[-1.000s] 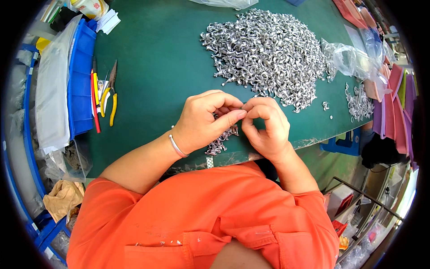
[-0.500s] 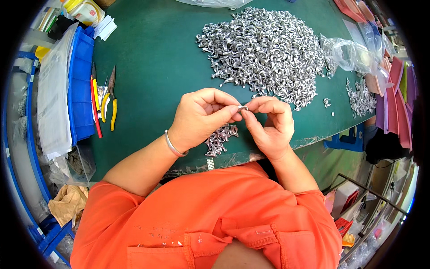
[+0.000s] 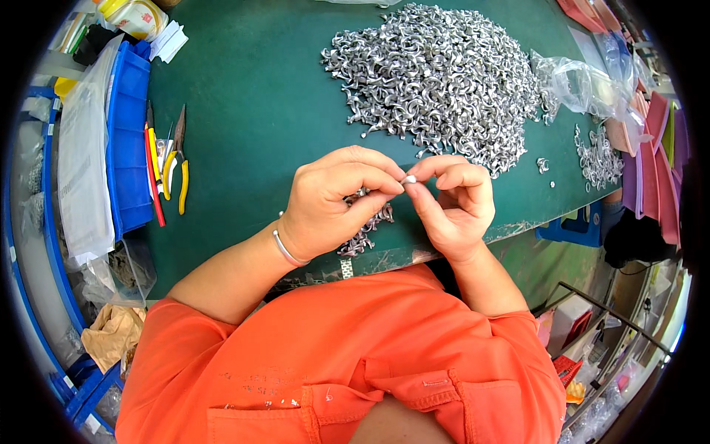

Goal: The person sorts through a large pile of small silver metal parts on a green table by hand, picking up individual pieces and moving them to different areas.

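Note:
A small shiny silver metal piece [image 3: 409, 180] sits pinched between the fingertips of both hands, just above the green tabletop. My left hand [image 3: 329, 194], with a silver bangle at its wrist, is closed on one end. From the other side, the thumb and forefinger of my right hand [image 3: 460, 207] grip it. The fingers cover most of its shape. Under my left hand lies a small pile of curved metal pieces [image 3: 359, 243], partly hidden. Beyond both hands rises a large heap of similar silver curved pieces [image 3: 444, 85].
Left on the green table [image 3: 244, 111] lie yellow-handled pliers [image 3: 176, 166] and a red pen-like stick [image 3: 157, 200], beside a blue bin [image 3: 132, 148]. At right are a clear plastic bag [image 3: 580, 85], scattered metal rings [image 3: 597, 159] and pink trays [image 3: 654, 163].
The metal piece has been turned between the fingertips, and a rounded bright side now shows. My left fingers have straightened across it. My right hand has shifted slightly right.

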The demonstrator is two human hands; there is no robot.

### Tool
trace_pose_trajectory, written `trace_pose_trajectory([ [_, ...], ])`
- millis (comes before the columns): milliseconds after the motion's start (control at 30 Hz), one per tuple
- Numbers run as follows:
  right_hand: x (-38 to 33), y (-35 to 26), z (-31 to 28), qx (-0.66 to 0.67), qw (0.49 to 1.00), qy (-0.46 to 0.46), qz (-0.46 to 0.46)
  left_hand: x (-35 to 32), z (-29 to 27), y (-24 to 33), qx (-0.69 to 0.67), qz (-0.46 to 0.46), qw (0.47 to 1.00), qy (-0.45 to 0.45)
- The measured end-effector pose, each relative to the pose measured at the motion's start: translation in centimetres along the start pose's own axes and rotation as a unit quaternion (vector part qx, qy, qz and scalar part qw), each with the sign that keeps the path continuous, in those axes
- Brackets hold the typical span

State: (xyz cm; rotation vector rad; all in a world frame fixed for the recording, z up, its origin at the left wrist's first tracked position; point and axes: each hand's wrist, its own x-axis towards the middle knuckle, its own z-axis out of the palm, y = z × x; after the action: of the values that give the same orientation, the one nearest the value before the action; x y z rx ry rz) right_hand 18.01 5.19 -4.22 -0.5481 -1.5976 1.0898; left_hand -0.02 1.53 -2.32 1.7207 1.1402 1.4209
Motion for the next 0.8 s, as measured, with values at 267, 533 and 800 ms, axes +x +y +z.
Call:
trace_pose_trajectory([
  [267,0.34,-0.54,-0.12,0.033,0.999,-0.025,0.010,-0.08,-0.04,0.23,0.042,0.022,0.999,-0.002],
  [533,0.03,-0.06,-0.35,0.082,0.995,-0.038,0.047,0.10,-0.16,0.05,0.023,0.008,1.000,0.005],
  [800,-0.40,-0.22,-0.28,0.130,0.987,-0.017,0.090,0.23,-0.14,-0.01,0.003,0.000,1.000,0.020],
])
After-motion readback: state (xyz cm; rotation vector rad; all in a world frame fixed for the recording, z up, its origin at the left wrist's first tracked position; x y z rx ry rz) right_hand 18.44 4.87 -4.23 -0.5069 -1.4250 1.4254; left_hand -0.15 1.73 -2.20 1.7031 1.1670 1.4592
